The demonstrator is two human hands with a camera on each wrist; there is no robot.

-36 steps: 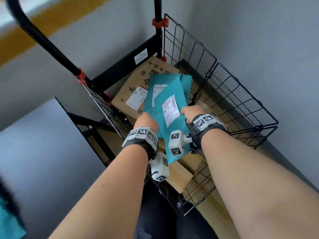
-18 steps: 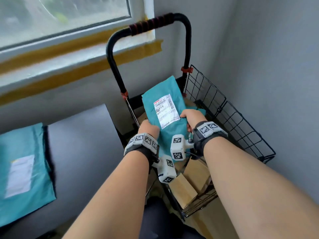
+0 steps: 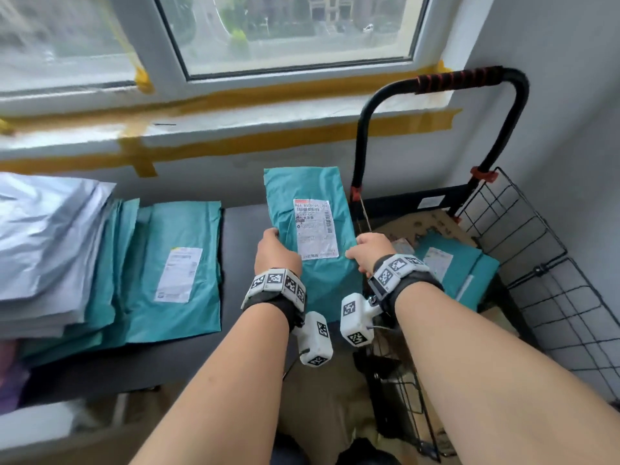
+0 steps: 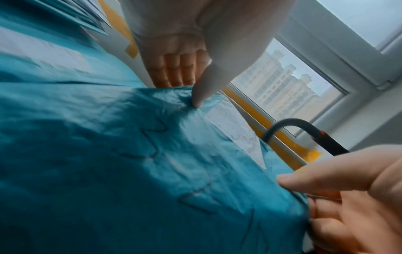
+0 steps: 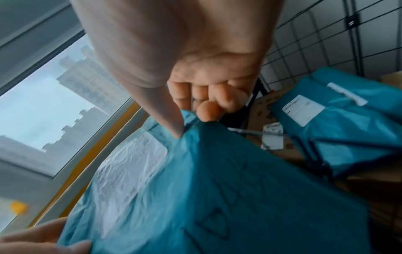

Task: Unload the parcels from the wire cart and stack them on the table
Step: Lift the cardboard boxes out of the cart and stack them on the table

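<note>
Both hands hold a teal mailer parcel (image 3: 308, 196) with a white label, lifted between the wire cart (image 3: 523, 250) and the dark table (image 3: 235, 229). My left hand (image 3: 273, 253) pinches its left edge, thumb on top (image 4: 199, 101). My right hand (image 3: 370, 248) pinches its right edge, thumb over curled fingers (image 5: 208, 113). Another teal parcel (image 3: 466, 270) lies in the cart on a brown cardboard box (image 3: 436, 223).
On the table's left lie several teal mailers (image 3: 174, 270) beside a pile of grey mailers (image 3: 40, 243). The cart's black handle (image 3: 463, 78) rises near the window sill. A grey wall stands close on the right.
The teal parcel has been lifted out of the cart and carried left toward the table. The view has swung up and left, revealing the stacked mailers.
</note>
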